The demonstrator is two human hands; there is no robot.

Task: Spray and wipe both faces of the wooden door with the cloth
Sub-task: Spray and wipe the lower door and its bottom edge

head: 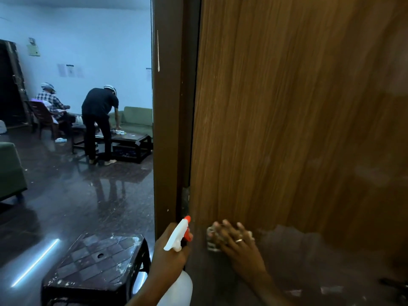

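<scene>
Brown wooden door stands close in front. My right hand presses the cloth flat on it low down, fingers spread. My left hand is curled round the spray bottle. I think this side is half done; the other side waits.

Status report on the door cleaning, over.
Left hand grips spray bottle. Right hand presses cloth against wooden door, low down. Dark stool nearby, not blocking the wipe.
</scene>
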